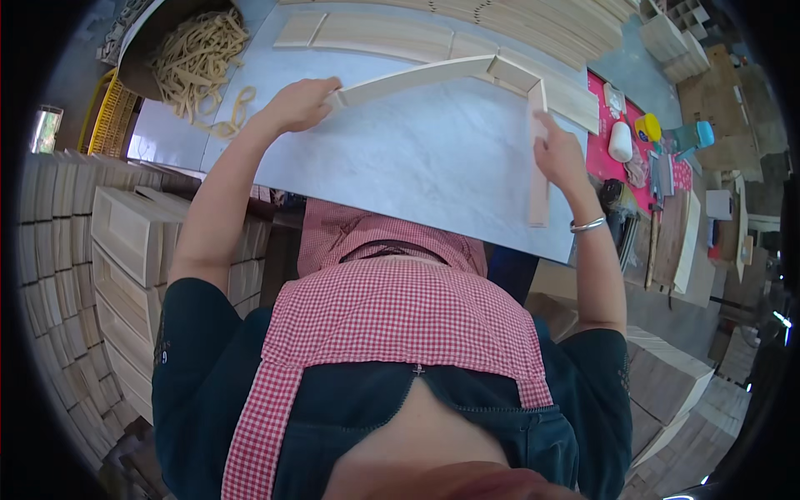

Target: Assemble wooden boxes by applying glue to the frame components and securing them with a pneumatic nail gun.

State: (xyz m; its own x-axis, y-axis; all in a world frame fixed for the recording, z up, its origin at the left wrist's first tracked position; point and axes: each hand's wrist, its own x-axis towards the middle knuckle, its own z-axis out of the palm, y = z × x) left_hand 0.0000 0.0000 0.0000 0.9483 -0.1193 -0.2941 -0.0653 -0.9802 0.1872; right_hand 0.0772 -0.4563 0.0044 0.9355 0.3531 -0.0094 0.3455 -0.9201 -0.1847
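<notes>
A pale wooden strip (pixel 421 77), bent at two corners into part of a frame, stands on edge on the marbled table top (pixel 400 158). Its long side runs across the far part of the table, a short side follows at the right, and the end section (pixel 538 192) comes back toward me. My left hand (pixel 302 104) is closed around the strip's left end. On the right, my right hand (pixel 560 154) grips the end section near the corner, fingers bent against it. Flat wooden boards (pixel 375 37) lie behind the strip.
A bin of tan bands (pixel 200 58) stands at the far left, with loose bands (pixel 233 117) beside it. A white bottle (pixel 620 142) and a yellow-lidded jar (pixel 647 127) are on a pink surface at right. Stacked wooden boxes (pixel 125 242) rise at my left.
</notes>
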